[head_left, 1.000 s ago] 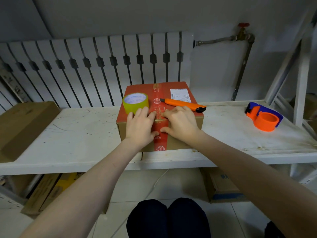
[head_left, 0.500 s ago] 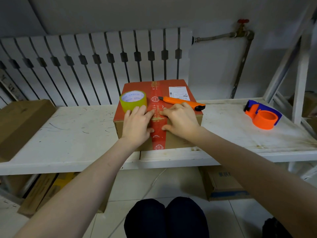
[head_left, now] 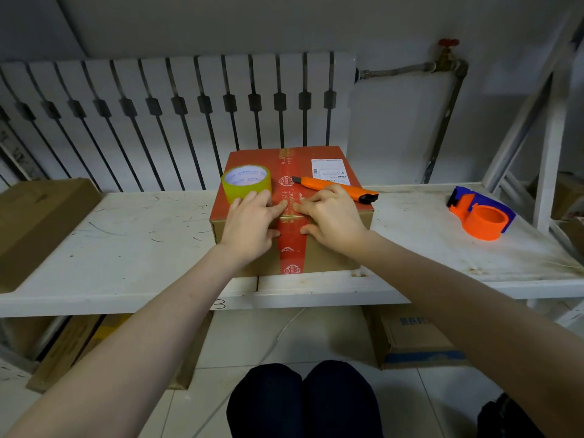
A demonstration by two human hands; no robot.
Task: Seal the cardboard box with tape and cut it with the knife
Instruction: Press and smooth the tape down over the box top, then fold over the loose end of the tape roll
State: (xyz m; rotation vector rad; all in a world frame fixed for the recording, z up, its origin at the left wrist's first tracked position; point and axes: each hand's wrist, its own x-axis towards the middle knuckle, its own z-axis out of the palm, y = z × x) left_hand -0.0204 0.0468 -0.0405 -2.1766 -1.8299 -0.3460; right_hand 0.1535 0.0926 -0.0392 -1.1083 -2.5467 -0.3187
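A cardboard box [head_left: 335,251] with a red top stands at the shelf's front edge. A red printed tape strip [head_left: 291,248] runs along its middle seam and down the front face. My left hand [head_left: 249,224] and right hand [head_left: 331,218] lie flat on the box's front top edge, either side of the strip, fingers spread and pressing it. A yellow-green tape roll [head_left: 246,182] sits on the box top just beyond my left hand. An orange utility knife [head_left: 335,188] lies on the top behind my right hand.
The white shelf [head_left: 126,248] carries a brown carton [head_left: 34,222] at the left and an orange-and-blue tape dispenser [head_left: 482,213] at the right. A radiator and pipe stand behind. More cartons sit on the floor below. My knees show at the bottom.
Both hands stay pressed on the tape at the box's front edge. Only the camera view has shifted slightly.
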